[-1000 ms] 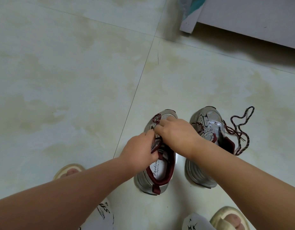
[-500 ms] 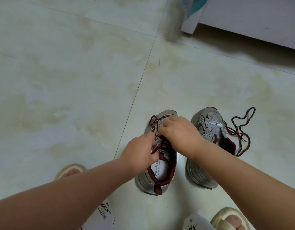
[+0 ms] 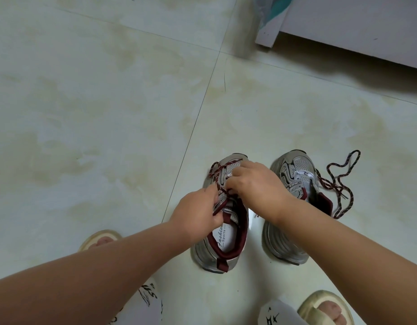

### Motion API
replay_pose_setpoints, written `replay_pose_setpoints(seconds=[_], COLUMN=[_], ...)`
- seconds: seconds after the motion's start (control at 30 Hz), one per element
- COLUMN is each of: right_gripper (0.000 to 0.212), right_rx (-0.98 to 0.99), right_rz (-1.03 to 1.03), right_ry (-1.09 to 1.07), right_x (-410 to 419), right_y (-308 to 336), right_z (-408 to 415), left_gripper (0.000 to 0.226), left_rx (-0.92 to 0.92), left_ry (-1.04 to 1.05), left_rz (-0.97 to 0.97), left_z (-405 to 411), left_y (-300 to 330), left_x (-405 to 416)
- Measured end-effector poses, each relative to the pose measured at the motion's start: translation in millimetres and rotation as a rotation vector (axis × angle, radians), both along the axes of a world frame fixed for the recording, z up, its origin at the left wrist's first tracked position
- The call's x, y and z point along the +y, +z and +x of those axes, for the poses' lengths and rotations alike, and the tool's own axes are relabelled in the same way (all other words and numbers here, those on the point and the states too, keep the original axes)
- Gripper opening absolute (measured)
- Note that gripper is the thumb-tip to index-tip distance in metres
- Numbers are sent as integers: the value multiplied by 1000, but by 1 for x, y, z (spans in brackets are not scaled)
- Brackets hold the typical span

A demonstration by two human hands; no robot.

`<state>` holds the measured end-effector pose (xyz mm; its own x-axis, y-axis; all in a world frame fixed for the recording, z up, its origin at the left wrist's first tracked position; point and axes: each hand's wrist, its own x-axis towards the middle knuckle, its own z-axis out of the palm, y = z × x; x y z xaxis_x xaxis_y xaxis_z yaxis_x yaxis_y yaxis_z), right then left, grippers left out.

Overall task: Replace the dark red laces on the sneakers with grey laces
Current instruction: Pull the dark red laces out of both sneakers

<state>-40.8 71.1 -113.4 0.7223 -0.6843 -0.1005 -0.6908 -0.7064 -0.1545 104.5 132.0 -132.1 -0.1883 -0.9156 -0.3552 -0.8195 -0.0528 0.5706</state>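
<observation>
Two silver-grey sneakers with dark red lining stand on the tiled floor. The left sneaker (image 3: 222, 248) has its dark red lace (image 3: 215, 172) partly loosened, a loop sticking out over the toe. My left hand (image 3: 199, 212) grips the sneaker's side by the tongue. My right hand (image 3: 252, 184) pinches the lace over the eyelets. The right sneaker (image 3: 290, 235) stands beside it, its dark red lace (image 3: 341, 184) trailing loose on the floor to the right. No grey laces are in view.
My feet in beige slippers, the left slipper (image 3: 98, 240) and the right slipper (image 3: 324, 307), sit close to the sneakers. A white furniture panel (image 3: 355, 26) stands at the upper right, with teal cloth (image 3: 272, 10) at its corner.
My right hand has shifted up toward the toe, and the lace loop on the left sneaker has been drawn out longer. My left hand has stayed put.
</observation>
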Motion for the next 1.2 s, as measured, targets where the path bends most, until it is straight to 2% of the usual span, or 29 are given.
replay_pose_setpoints(seconds=[0.07, 0.13, 0.17, 0.2, 0.27, 0.37, 0.5, 0.57, 0.67, 0.73, 0.77, 0.83, 0.9, 0.97, 1.0, 1.1, 1.13, 1.2], right_gripper=[13, 16, 16, 14, 10, 25, 8, 8, 16, 24, 25, 17, 5, 7, 5, 37, 37, 13], right_rx=[-101, -377, -499, -539, -425, -278, -290, -394, -750, -928, -949, -894, -629, -412, -402, -479, -486, -388], right_rz=[120, 333, 407, 437, 445, 449, 446, 543, 732, 724, 704, 703, 681, 590, 568, 579, 581, 557], right_ry=[-319, -788, -936, -974, -798, -529, -501, -590, -966, -1166, -1193, -1093, -826, -641, -638, -692, -673, -604], right_x=[2, 0, -1, -1, 1, 6, 1, 0, -6, -14, -15, -11, -2, 4, 5, 3, 2, -2], right_y=[1, 5, 4, 4, 6, 0, -7, -4, 6, 7, 8, 12, 9, -2, -5, -10, -9, -7], right_z=[2, 1, -2, -4, -7, -4, 5, 8, 8, 5, 4, 4, 3, 4, 5, 7, 7, 7], left_gripper=[21, 20, 20, 20, 21, 20, 21, 21, 21, 20, 20, 20, 21, 21, 21, 21, 21, 20], left_rx=[0, 4, 5, 6, 9, 11, -3, 0, 1, 5, 5, 1, 0, 0, 0, -1, -1, -5], left_ry=[1, -4, -9, -13, -13, -8, -12, -8, -11, -15, -16, -15, -12, -13, -12, -9, -9, -8], left_rz=[2, -2, -7, -11, -14, -12, -14, -20, -20, -17, -15, -12, -9, -11, -12, -12, -11, -9], left_z=[1, 1, 1, 1, 0, -1, -2, -1, -1, -1, -1, -1, -1, -1, -2, -2, -2, -2], left_y=[0, -1, -1, -1, -1, -1, -1, -2, -1, -1, -1, -1, -1, 0, 0, -1, -1, -1], left_x=[1, 1, 2, 2, 2, 1, 0, 1, 1, 1, 1, 0, 0, 0, 0, 1, 1, 0])
